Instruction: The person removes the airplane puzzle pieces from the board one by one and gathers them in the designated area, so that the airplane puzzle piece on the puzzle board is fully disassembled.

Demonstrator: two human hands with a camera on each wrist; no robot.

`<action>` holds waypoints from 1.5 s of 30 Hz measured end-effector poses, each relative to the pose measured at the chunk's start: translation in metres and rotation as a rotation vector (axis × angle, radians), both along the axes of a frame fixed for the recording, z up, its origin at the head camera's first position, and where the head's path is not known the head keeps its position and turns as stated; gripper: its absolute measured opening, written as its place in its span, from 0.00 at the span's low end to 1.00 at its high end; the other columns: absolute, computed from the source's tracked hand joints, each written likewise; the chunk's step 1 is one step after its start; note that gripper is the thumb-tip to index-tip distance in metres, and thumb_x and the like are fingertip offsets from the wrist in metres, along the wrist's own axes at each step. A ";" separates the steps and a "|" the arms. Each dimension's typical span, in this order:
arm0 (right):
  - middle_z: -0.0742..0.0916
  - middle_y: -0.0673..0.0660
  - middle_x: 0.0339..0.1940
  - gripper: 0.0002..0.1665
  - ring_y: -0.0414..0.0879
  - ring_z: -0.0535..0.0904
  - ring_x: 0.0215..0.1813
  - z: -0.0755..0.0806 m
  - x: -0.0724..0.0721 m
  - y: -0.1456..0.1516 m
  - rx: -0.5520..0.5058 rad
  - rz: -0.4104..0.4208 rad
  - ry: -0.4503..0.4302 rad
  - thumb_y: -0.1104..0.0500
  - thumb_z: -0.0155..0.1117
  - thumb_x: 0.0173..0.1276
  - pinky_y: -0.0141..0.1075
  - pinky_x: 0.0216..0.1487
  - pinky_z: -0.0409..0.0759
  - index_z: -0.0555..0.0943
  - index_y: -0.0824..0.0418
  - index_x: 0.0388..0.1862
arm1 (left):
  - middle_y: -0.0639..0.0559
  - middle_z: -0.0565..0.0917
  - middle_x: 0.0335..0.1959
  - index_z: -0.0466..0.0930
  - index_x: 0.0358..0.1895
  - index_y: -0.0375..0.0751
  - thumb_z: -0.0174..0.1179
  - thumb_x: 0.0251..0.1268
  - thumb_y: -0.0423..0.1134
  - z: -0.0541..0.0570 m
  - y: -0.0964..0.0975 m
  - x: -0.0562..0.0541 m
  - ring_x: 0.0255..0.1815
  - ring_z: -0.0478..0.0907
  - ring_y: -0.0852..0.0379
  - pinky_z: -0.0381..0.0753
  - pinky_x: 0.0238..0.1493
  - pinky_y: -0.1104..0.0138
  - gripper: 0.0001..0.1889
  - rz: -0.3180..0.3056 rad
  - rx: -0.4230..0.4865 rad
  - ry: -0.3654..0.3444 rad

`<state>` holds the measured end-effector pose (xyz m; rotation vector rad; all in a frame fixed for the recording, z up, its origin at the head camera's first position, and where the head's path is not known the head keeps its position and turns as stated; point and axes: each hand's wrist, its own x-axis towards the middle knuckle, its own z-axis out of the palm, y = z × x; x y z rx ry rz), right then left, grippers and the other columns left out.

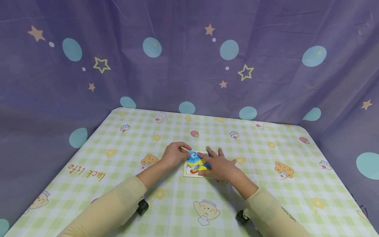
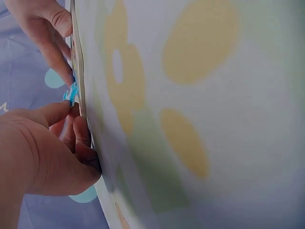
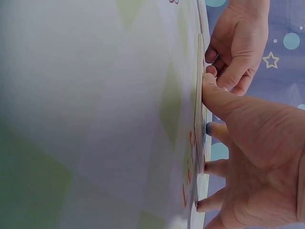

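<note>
A small square picture puzzle (image 1: 192, 166), blue, yellow and red in a pale frame, lies flat on the table. At its far left corner is my left hand (image 1: 172, 155). Thumb and finger of that hand pinch a blue puzzle piece (image 2: 72, 94), which is tilted up at the board in the left wrist view. My right hand (image 1: 221, 167) spreads over the right half of the picture and hides much of it. In the right wrist view its thumb (image 3: 209, 90) rests on the board, with the other fingers stretched along the far side.
A green and white checked tablecloth (image 1: 118, 154) with printed flowers, cakes and bears covers the table. Behind and beside it hangs a purple curtain (image 1: 177, 75) with stars and dots. Black straps with small boxes (image 1: 142, 207) sit at both wrists.
</note>
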<state>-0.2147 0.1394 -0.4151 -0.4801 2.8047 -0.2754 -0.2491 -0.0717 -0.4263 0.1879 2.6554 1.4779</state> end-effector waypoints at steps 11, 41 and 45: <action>0.54 0.51 0.84 0.47 0.71 0.44 0.80 0.002 -0.001 0.000 -0.004 -0.006 -0.012 0.28 0.63 0.65 0.86 0.52 0.51 0.59 0.32 0.81 | 0.51 0.86 0.32 0.89 0.42 0.39 0.71 0.60 0.33 0.002 -0.009 -0.004 0.33 0.80 0.56 0.78 0.34 0.67 0.08 0.058 0.050 -0.037; 0.50 0.48 0.85 0.48 0.69 0.41 0.81 0.000 0.002 0.004 -0.016 0.011 -0.039 0.28 0.60 0.67 0.87 0.52 0.48 0.55 0.31 0.81 | 0.46 0.84 0.38 0.87 0.50 0.40 0.68 0.66 0.37 0.009 -0.062 0.002 0.25 0.70 0.56 0.69 0.21 0.68 0.11 0.089 0.110 -0.146; 0.50 0.48 0.85 0.49 0.68 0.41 0.81 0.000 0.002 0.005 -0.019 0.011 -0.036 0.27 0.60 0.66 0.87 0.52 0.47 0.55 0.32 0.82 | 0.46 0.83 0.37 0.87 0.50 0.41 0.68 0.66 0.39 0.009 -0.072 0.003 0.28 0.72 0.54 0.70 0.24 0.66 0.12 0.093 0.082 -0.151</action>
